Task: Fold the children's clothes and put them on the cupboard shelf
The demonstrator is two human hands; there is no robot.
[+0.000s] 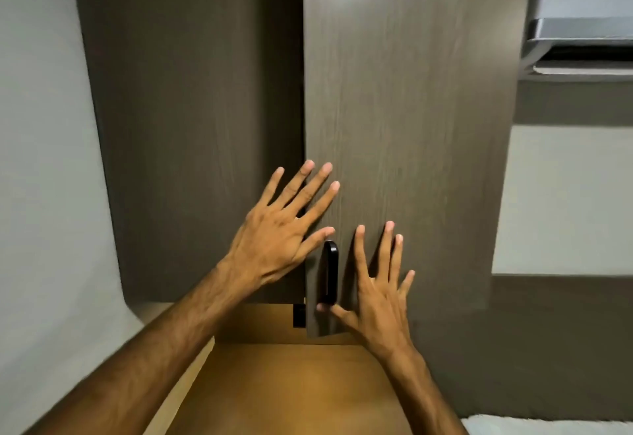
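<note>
Far left, a plain pale wall (41, 160), smooth and matte. Next to it, a dark wood-grain cupboard door (191, 126), flat and recessed in shadow. Left hand (274, 229) spread wide, fingers splayed, holding nothing, fingertips reaching over the vertical edge of the lighter grained right cupboard door (411, 126). Below the thumb, a slim black rounded handle (330, 272) standing upright near that door's left edge. Right hand (380, 292) likewise flat and open, empty, palm against the door just beside the handle, thumb at its lower end. Underneath, a warm brown smooth ledge (291, 383). Top right, a glossy white air conditioner (582, 23). Children's clothes nowhere visible.
</note>
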